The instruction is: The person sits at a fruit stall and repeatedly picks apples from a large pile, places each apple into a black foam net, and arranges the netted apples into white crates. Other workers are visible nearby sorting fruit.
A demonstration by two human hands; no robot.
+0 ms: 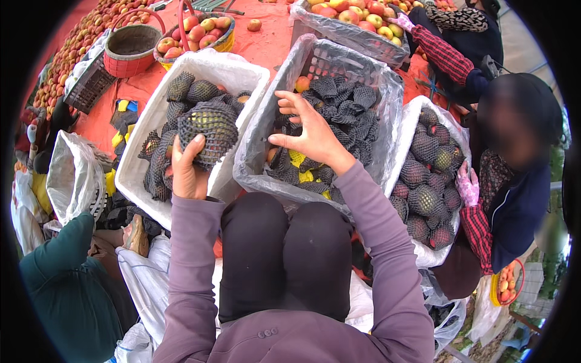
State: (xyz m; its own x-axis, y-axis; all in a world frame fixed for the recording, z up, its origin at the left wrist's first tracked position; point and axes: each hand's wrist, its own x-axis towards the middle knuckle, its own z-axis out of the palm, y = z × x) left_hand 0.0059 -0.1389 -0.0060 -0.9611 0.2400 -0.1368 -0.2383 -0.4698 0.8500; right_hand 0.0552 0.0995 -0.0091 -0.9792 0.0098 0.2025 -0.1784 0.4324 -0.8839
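Black foam netting (196, 145) wraps the apple (213, 123) the left hand (190, 171) grips; it seems firm yet bruisable, best cupped around its sides. The right hand (316, 134) spreads, holding nothing.

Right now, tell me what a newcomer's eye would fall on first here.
Probably the apple in black foam netting, held in the left hand above the white-lined crate. Next, the empty right hand, fingers apart over the middle crate. Then the heap of bare apples at upper left.

Bright, even daylight – fisheye-bent edges
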